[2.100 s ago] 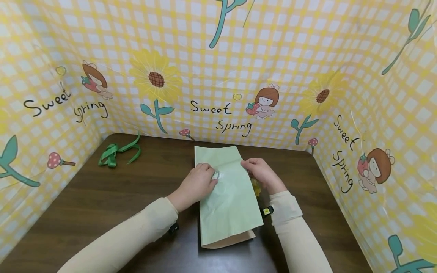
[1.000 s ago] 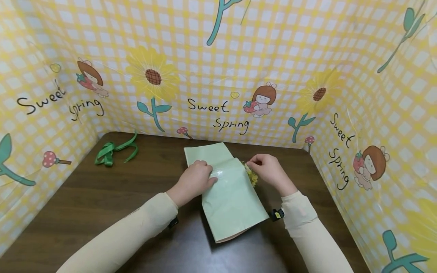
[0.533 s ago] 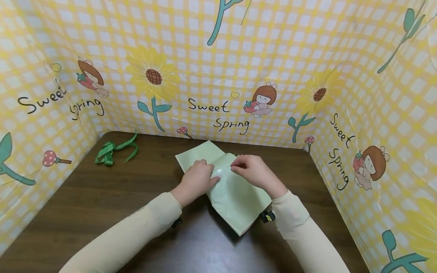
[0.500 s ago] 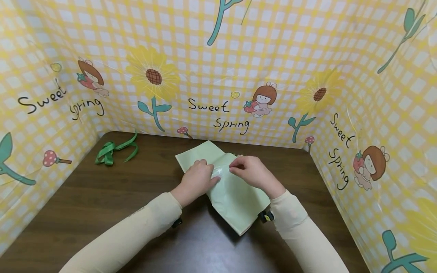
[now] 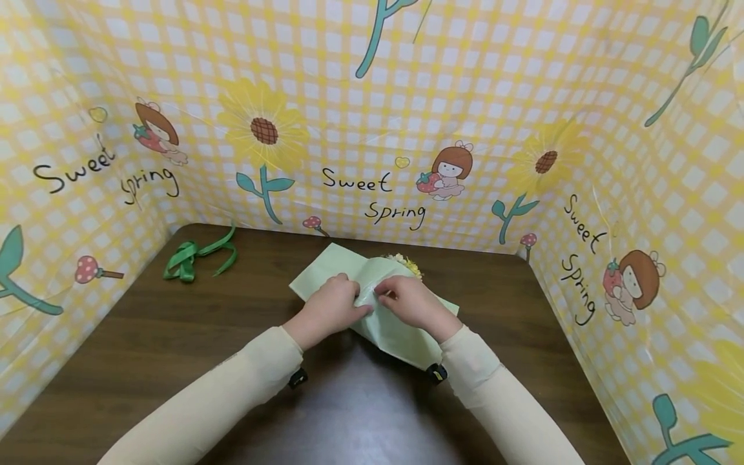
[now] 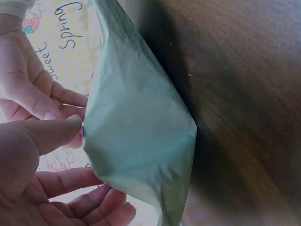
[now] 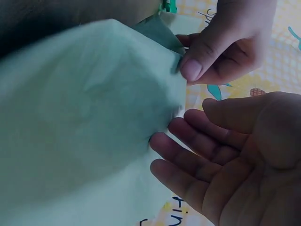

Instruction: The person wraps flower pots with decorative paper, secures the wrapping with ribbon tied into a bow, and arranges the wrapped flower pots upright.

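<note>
A light green sheet of wrapping paper (image 5: 401, 332) lies slanted on the table, folded into a bundle, with a shiny clear strip like tape (image 5: 366, 296) across its middle. Yellow and white flowers (image 5: 407, 263) peek out behind its far edge. My left hand (image 5: 328, 310) holds the bundle's left side; the right wrist view has its thumb (image 7: 193, 69) pressing the paper, other fingers behind. My right hand (image 5: 415, 303) touches the paper beside the shiny strip. In the right wrist view, its fingers (image 7: 188, 167) rest along the paper edge, thumb apart from them.
A loose green ribbon (image 5: 200, 255) lies at the back left of the dark wooden table (image 5: 174, 349). Yellow checked cloth with printed flowers (image 5: 372, 116) stands along the back and both sides.
The wrapping paper has turned anticlockwise, its near end swinging right and its far end left. My right hand has moved from the paper's right edge leftwards to the shiny strip; the left stays put.
</note>
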`<move>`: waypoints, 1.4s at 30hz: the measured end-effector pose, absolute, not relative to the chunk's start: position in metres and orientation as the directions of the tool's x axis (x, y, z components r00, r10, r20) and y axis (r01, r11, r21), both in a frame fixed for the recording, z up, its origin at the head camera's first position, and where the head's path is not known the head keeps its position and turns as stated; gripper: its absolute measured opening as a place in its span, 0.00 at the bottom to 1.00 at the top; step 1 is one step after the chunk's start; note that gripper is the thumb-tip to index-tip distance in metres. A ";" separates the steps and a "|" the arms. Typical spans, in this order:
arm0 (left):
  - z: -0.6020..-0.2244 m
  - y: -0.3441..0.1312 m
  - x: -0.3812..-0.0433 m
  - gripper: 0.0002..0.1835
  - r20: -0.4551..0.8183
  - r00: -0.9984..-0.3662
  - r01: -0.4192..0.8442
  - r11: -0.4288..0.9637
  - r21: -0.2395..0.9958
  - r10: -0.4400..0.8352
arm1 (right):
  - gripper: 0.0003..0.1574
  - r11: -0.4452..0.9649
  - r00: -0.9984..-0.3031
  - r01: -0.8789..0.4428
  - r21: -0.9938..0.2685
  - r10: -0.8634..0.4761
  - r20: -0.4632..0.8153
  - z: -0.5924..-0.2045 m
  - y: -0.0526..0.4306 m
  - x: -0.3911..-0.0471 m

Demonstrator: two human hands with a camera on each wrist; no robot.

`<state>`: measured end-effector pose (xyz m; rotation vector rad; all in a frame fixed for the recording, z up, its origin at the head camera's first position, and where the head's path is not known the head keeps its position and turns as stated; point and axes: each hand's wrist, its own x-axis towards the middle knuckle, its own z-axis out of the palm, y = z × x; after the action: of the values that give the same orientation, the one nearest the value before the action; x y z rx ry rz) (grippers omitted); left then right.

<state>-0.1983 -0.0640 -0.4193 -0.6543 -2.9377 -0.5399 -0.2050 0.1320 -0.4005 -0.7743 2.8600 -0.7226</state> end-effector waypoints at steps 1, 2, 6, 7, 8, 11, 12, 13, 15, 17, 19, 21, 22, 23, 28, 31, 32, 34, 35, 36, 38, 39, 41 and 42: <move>-0.419 -0.065 -0.198 0.19 0.147 -0.905 0.424 0.843 0.331 0.398 | 0.13 0.761 -0.868 -0.454 -0.463 -0.495 0.038 -0.401 0.131 -0.205; -0.419 -0.066 -0.198 0.19 0.140 -0.907 0.422 0.841 0.339 0.398 | 0.13 0.760 -0.868 -0.458 -0.462 -0.495 0.046 -0.402 0.130 -0.205; -0.420 -0.070 -0.196 0.19 0.148 -0.900 0.435 0.833 0.342 0.410 | 0.13 0.757 -0.859 -0.487 -0.435 -0.504 0.086 -0.406 0.126 -0.205; -0.421 -0.071 -0.196 0.19 0.154 -0.896 0.444 0.829 0.341 0.416 | 0.13 0.759 -0.857 -0.495 -0.424 -0.508 0.092 -0.407 0.125 -0.205; -0.421 -0.072 -0.196 0.19 0.158 -0.892 0.452 0.825 0.340 0.424 | 0.13 0.757 -0.852 -0.504 -0.415 -0.514 0.097 -0.408 0.125 -0.205; -0.422 -0.074 -0.197 0.19 0.161 -0.876 0.481 0.810 0.336 0.454 | 0.14 0.759 -0.841 -0.527 -0.383 -0.529 0.110 -0.412 0.123 -0.207; -0.422 -0.075 -0.197 0.18 0.155 -0.873 0.487 0.807 0.332 0.463 | 0.14 0.760 -0.839 -0.533 -0.372 -0.533 0.113 -0.413 0.123 -0.207; -0.422 -0.075 -0.197 0.18 0.146 -0.870 0.491 0.806 0.331 0.470 | 0.14 0.763 -0.838 -0.535 -0.363 -0.533 0.117 -0.414 0.123 -0.207; -0.420 -0.074 -0.196 0.18 0.127 -0.868 0.493 0.806 0.327 0.480 | 0.14 0.768 -0.838 -0.539 -0.347 -0.529 0.130 -0.415 0.123 -0.207; -0.419 -0.074 -0.195 0.18 0.112 -0.867 0.495 0.808 0.319 0.486 | 0.13 0.777 -0.844 -0.533 -0.334 -0.518 0.142 -0.416 0.123 -0.207; -0.418 -0.073 -0.194 0.18 0.102 -0.866 0.495 0.813 0.308 0.489 | 0.13 0.784 -0.846 -0.532 -0.319 -0.508 0.161 -0.416 0.123 -0.206; -0.418 -0.072 -0.193 0.19 0.101 -0.868 0.493 0.819 0.293 0.487 | 0.12 0.788 -0.845 -0.534 -0.306 -0.502 0.182 -0.416 0.121 -0.204; -0.419 -0.072 -0.192 0.19 0.104 -0.870 0.491 0.822 0.287 0.483 | 0.12 0.788 -0.844 -0.537 -0.301 -0.500 0.196 -0.416 0.120 -0.203; -0.419 -0.071 -0.191 0.19 0.104 -0.872 0.486 0.826 0.285 0.478 | 0.11 0.789 -0.841 -0.541 -0.292 -0.498 0.210 -0.416 0.119 -0.202; -0.426 -0.069 -0.189 0.22 0.129 -0.884 0.468 0.838 0.280 0.450 | 0.11 0.804 -0.850 -0.523 -0.282 -0.466 0.247 -0.416 0.113 -0.199; -0.427 -0.068 -0.186 0.24 0.137 -0.886 0.464 0.845 0.266 0.444 | 0.11 0.819 -0.862 -0.499 -0.284 -0.437 0.257 -0.418 0.109 -0.199; -0.427 -0.068 -0.185 0.24 0.140 -0.886 0.463 0.847 0.262 0.442 | 0.11 0.823 -0.864 -0.493 -0.281 -0.428 0.263 -0.419 0.108 -0.199; -0.426 -0.067 -0.183 0.25 0.146 -0.886 0.463 0.849 0.254 0.439 | 0.11 0.833 -0.864 -0.487 -0.262 -0.415 0.285 -0.421 0.106 -0.199; -0.426 -0.067 -0.182 0.25 0.149 -0.886 0.463 0.850 0.251 0.439 | 0.10 0.838 -0.859 -0.488 -0.245 -0.411 0.305 -0.423 0.105 -0.198; -0.426 -0.067 -0.182 0.25 0.152 -0.884 0.466 0.849 0.247 0.441 | 0.10 0.843 -0.853 -0.488 -0.228 -0.406 0.327 -0.425 0.103 -0.198; -0.427 -0.067 -0.181 0.24 0.157 -0.882 0.470 0.850 0.237 0.444 | 0.09 0.846 -0.837 -0.493 -0.201 -0.398 0.375 -0.429 0.100 -0.197; -0.427 -0.066 -0.181 0.24 0.161 -0.880 0.474 0.850 0.231 0.447 | 0.09 0.847 -0.826 -0.497 -0.188 -0.395 0.403 -0.431 0.098 -0.196; -0.427 -0.067 -0.180 0.24 0.165 -0.877 0.478 0.849 0.225 0.450 | 0.08 0.845 -0.806 -0.503 -0.180 -0.384 0.450 -0.435 0.095 -0.196; -0.428 -0.067 -0.180 0.24 0.170 -0.876 0.480 0.849 0.222 0.451 | 0.07 0.844 -0.800 -0.505 -0.181 -0.379 0.464 -0.437 0.093 -0.196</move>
<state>-0.1802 -0.0667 -0.4275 -0.7353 -2.9133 -0.3937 -0.1959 0.0935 -0.4368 -0.8601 3.4163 -0.5459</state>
